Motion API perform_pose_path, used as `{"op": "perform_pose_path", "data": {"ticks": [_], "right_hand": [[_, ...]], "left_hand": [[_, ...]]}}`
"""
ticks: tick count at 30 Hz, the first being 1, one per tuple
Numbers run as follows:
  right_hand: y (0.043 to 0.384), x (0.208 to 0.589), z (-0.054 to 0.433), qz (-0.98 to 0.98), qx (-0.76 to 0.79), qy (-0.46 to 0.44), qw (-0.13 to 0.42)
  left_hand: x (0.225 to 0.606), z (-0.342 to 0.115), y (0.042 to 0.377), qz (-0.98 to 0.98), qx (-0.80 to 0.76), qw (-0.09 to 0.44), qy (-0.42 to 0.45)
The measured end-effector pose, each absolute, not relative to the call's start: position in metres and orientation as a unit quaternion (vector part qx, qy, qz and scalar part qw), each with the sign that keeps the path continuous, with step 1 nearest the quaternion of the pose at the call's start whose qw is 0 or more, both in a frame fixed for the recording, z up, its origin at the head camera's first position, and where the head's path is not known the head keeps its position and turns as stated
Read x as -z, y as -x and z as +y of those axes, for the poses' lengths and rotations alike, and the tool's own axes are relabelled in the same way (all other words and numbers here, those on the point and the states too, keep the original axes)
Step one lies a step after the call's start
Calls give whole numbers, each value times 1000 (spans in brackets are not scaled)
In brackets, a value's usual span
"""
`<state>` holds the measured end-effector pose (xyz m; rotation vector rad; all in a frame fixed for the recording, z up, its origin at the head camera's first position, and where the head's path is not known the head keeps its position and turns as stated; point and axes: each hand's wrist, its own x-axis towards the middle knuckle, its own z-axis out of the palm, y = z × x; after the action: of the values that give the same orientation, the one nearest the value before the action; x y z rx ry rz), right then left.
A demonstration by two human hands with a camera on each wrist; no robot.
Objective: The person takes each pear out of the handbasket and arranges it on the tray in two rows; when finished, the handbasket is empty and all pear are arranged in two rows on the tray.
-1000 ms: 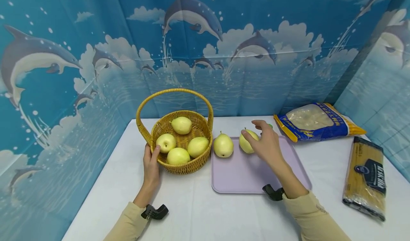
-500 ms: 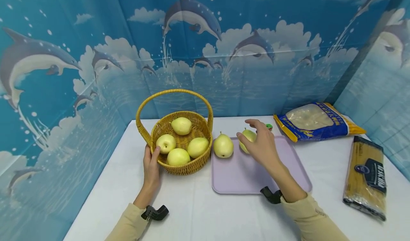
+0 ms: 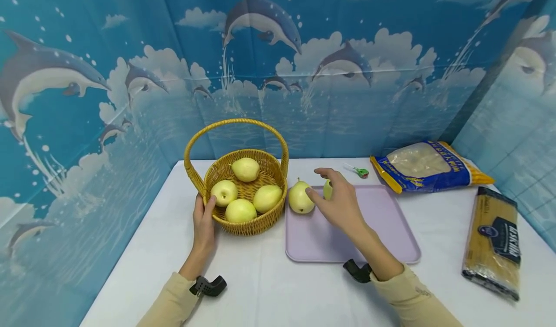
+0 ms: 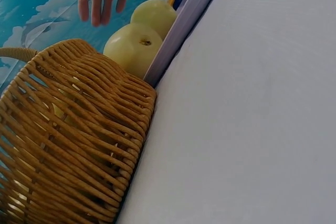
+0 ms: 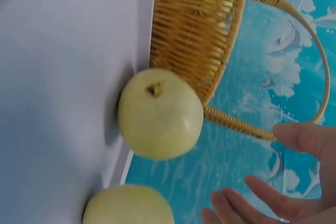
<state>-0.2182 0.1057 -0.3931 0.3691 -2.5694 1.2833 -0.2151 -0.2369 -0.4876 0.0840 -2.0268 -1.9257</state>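
Note:
My left hand (image 3: 203, 225) holds the wicker basket (image 3: 254, 227) at its left side, thumb at the rim and fingers against the outer wall. Several yellow-green pears (image 3: 268, 198) lie in the basket. My right hand (image 3: 340, 204) hovers over the lilac tray (image 3: 347, 249), thumb and fingers spread with nothing between them. Just left of its thumb, a pear (image 3: 300, 199) stands on the tray beside the basket. A second pear (image 3: 327, 190) is mostly hidden behind the right hand. In the right wrist view, the nearer pear (image 5: 160, 114) sits below the spread fingers (image 5: 278, 195).
A blue and yellow bag (image 3: 430, 166) lies at the back right, and a pack of spaghetti (image 3: 493, 242) at the right of the white table (image 3: 278, 293). A small green and red item (image 3: 361, 172) lies behind the tray. A dolphin-print curtain (image 3: 278, 100) stands behind.
My right hand has moved left, from the farther pear toward the pear next to the basket, uncovering the small green and red item. The left hand stays on the basket.

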Motion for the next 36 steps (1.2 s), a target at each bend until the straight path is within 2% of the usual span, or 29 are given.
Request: {"op": "perform_pose_path", "data": {"ticks": [10, 18, 28, 36], "right_hand": [[220, 387, 63, -865, -454, -188, 100], [231, 380, 27, -844, -474, -226, 109], [241, 376, -27, -828, -503, -242, 49], [256, 380, -66, -848, -487, -210, 8]], "left_hand": [[487, -243, 217, -708, 681, 184, -39], [492, -235, 224, -705, 685, 179, -34], [488, -238, 217, -718, 677, 160, -40], [487, -236, 220, -702, 694, 156, -34]]}}
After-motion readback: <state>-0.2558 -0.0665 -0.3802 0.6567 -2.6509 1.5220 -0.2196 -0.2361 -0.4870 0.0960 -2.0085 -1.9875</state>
